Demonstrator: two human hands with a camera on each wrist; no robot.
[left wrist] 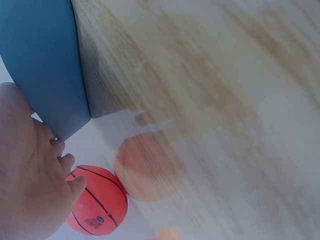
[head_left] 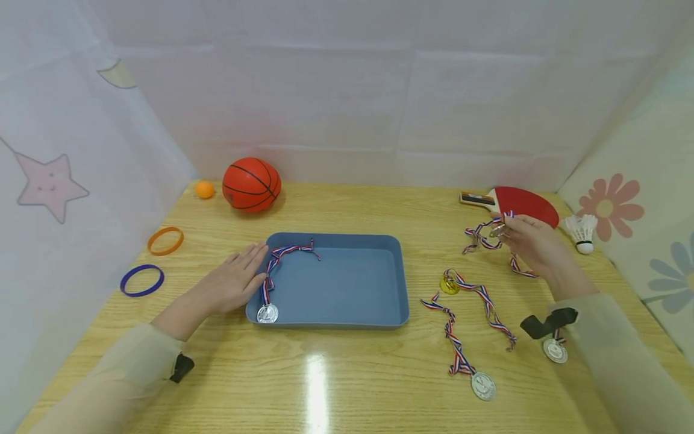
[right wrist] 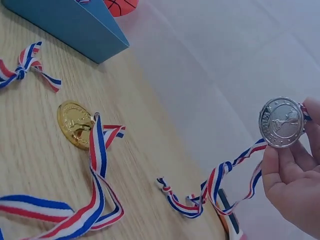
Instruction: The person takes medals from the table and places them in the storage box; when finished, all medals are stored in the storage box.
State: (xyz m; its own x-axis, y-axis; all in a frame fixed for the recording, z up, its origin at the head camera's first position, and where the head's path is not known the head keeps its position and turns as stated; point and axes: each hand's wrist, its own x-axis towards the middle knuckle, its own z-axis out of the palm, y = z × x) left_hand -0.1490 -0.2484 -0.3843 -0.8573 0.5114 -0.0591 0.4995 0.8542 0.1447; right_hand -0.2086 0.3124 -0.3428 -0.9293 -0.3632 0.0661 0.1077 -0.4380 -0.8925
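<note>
My left hand (head_left: 237,282) lies with straight fingers along the left wall of the blue tray (head_left: 347,327). Inside that tray, at its left end, a silver medal (head_left: 267,313) rests with its striped ribbon stretched up the side. On the right, my right hand (head_left: 534,241) pinches another silver medal (right wrist: 282,122) by its edge, raised off the table, its red, white and blue ribbon (right wrist: 215,187) hanging down. Below it on the table are a gold medal (head_left: 449,284) and a silver medal (head_left: 483,386) with ribbons. One more silver medal (head_left: 555,350) lies partly under my right sleeve.
A small basketball (head_left: 252,185) and an orange ball (head_left: 204,190) sit at the back left. Orange (head_left: 165,241) and purple wristbands (head_left: 142,281) lie at the left edge. A red table tennis paddle (head_left: 526,205) and a shuttlecock (head_left: 581,234) are at the back right.
</note>
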